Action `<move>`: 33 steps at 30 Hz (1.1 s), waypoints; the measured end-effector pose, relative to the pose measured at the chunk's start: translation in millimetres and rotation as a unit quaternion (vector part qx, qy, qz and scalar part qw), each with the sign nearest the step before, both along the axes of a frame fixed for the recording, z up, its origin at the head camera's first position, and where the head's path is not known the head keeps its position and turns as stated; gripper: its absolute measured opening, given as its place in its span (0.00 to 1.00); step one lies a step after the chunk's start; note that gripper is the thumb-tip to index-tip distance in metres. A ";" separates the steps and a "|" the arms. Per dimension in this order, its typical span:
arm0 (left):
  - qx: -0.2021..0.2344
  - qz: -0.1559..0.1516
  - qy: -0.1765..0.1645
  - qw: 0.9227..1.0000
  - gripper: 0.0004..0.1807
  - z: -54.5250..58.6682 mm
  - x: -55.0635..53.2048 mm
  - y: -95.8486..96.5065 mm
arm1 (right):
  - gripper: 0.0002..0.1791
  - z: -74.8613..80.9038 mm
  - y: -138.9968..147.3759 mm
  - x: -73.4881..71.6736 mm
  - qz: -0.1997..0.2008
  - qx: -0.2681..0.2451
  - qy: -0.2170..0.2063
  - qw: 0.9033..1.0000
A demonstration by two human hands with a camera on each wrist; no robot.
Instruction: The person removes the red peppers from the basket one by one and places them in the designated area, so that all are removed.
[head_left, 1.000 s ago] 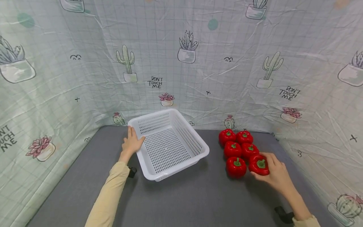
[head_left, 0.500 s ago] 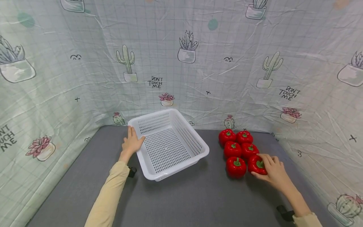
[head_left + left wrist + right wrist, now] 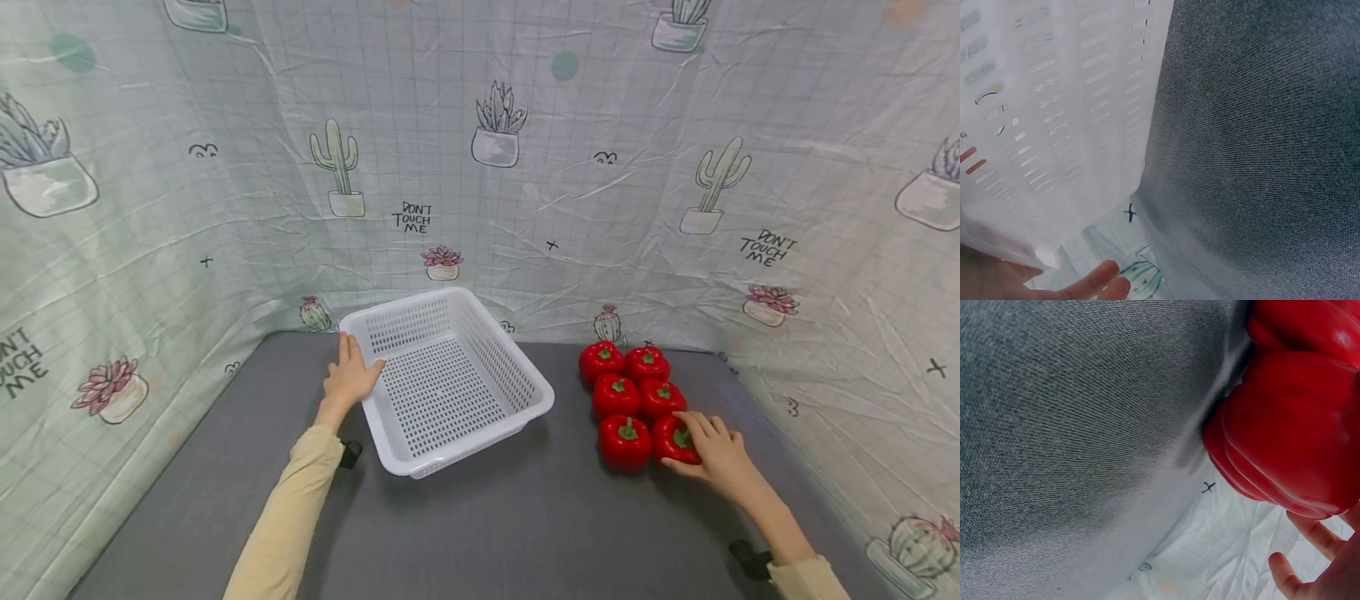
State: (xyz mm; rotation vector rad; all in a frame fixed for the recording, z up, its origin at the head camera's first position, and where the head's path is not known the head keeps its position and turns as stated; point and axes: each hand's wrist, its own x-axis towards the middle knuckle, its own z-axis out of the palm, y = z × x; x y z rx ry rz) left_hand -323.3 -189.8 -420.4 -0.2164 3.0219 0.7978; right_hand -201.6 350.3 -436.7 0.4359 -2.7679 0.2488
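A white plastic basket point(image 3: 442, 400) with slotted walls sits left of the middle, its inside showing no contents. My left hand point(image 3: 349, 379) holds its left rim, the thumb over the inner side and the fingers along the outside. In the left wrist view, two fingertips point(image 3: 1104, 275) stick out past the basket's rim. At the right, my right hand point(image 3: 718, 454) grips a red bell pepper point(image 3: 670, 442) with a green stem, thumb in front and fingers over its far side. In the right wrist view the pepper point(image 3: 1291, 434) fills the right edge, with part of the hand hidden behind it.
Several other red bell peppers point(image 3: 625, 443) stand in two close columns beside and behind the gripped one. A grey cloth point(image 3: 510, 517) covers the table. Cactus-printed curtains point(image 3: 555, 192) hang behind and on both sides.
My right hand has moved slightly left and down with its bell pepper, which now stands close beside the front pepper at the column's end. The left hand and basket have stayed put.
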 end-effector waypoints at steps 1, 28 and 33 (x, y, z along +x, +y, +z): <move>0.000 0.000 0.000 1.000 0.44 0.4 0.0 0.2 | 0.38 -0.6 0.3 -0.1 -0.001 0.004 -0.002 1.000; 0.004 0.003 0.004 1.000 0.45 -0.1 -1.5 -1.4 | 0.27 -5.8 -0.7 -0.6 0.065 0.024 0.026 0.997; 0.005 -0.001 0.001 1.000 0.45 -1.3 -0.8 -1.1 | 0.30 -8.9 0.4 -0.6 0.061 0.033 0.020 0.997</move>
